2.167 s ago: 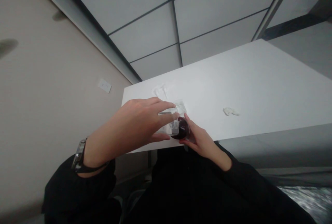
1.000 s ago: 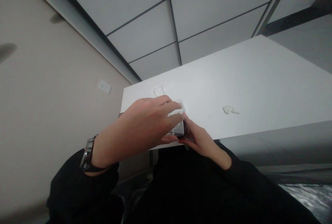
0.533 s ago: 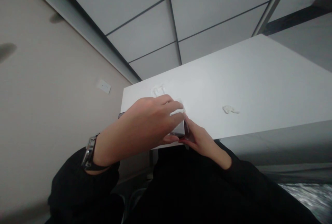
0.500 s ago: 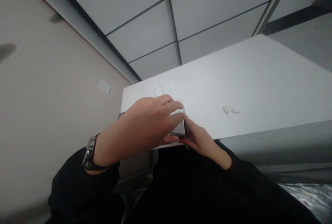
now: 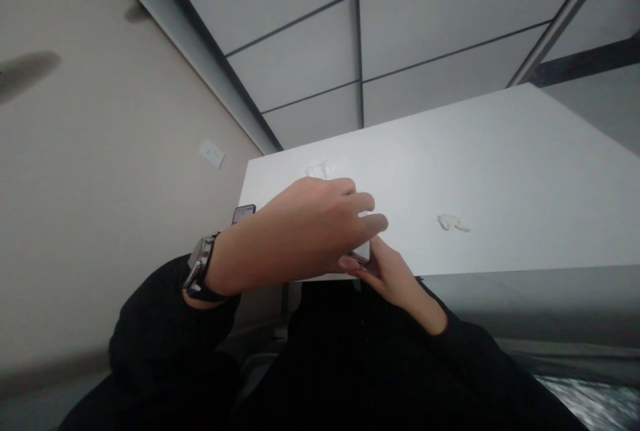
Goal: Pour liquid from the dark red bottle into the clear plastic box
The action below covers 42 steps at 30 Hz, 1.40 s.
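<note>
Left hand (image 5: 333, 221) arches over a pale boxy piece (image 5: 364, 252), grasping it from above. Right hand (image 5: 393, 272) cups its end; what those fingers grip, I can't tell. Piece sits between both, at the desk's (image 5: 500, 171) near edge. Dark round part, visible earlier, now hidden: seemingly pushed together. More phone (image 5: 245, 212) shows past my forearm.
</note>
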Tool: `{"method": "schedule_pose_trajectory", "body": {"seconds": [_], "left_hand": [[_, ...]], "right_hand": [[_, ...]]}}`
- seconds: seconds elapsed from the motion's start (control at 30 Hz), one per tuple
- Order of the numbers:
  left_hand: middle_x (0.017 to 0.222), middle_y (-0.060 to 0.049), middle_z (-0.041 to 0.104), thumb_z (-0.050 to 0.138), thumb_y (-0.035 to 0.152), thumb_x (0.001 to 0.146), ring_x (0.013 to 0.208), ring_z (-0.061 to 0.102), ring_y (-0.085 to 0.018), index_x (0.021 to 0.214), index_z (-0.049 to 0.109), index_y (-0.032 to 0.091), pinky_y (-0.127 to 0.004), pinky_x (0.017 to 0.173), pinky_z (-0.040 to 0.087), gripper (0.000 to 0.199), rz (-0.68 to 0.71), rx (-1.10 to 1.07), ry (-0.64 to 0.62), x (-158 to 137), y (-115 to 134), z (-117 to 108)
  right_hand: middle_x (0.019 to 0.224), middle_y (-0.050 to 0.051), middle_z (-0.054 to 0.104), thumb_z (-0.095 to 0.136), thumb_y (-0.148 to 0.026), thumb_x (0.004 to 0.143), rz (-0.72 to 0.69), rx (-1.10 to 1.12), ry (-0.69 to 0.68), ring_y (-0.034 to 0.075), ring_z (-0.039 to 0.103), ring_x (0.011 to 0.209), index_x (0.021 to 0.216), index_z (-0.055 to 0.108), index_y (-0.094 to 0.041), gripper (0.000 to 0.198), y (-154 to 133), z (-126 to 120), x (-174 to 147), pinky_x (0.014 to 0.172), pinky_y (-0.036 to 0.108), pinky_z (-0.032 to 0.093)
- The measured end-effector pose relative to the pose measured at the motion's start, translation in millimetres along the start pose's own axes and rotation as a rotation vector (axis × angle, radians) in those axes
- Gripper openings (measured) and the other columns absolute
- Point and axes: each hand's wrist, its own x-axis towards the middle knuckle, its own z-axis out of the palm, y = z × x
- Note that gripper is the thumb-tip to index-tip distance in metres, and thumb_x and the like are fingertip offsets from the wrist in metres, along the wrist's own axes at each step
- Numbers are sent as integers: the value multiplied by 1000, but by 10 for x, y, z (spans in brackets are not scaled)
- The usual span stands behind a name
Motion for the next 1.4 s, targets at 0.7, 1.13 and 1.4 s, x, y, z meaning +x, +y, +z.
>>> {"method": "schedule_pose_trajectory", "body": {"seconds": [0.7, 1.13, 1.4], "left_hand": [[106, -6, 77, 69, 25, 99, 91, 71, -23, 121, 70, 23, -33, 66, 44, 22, -12, 14, -5, 64, 35, -48], [115, -5, 77, 76, 40, 97, 102, 70, -24, 124, 67, 26, -31, 71, 46, 32, -61, -48, 11, -8, 4, 14], [122, -4, 76, 80, 46, 95, 108, 69, -23, 126, 67, 26, -30, 74, 49, 40, -104, -76, 8, -63, -15, 77]], "right_hand": [[126, 13, 72, 68, -37, 99, -60, 3, 14, 29, 73, 93, 152, 39, -26, 61, -140, -56, 63, 80, 43, 62], [142, 18, 69, 74, -37, 96, -5, -8, -1, 40, 70, 126, 163, 35, -26, 78, 50, 6, -20, 99, 59, 62], [160, 19, 57, 74, -40, 97, -32, 57, 6, 39, 62, 142, 171, 22, -27, 91, 33, -8, 5, 111, 60, 57]]}}
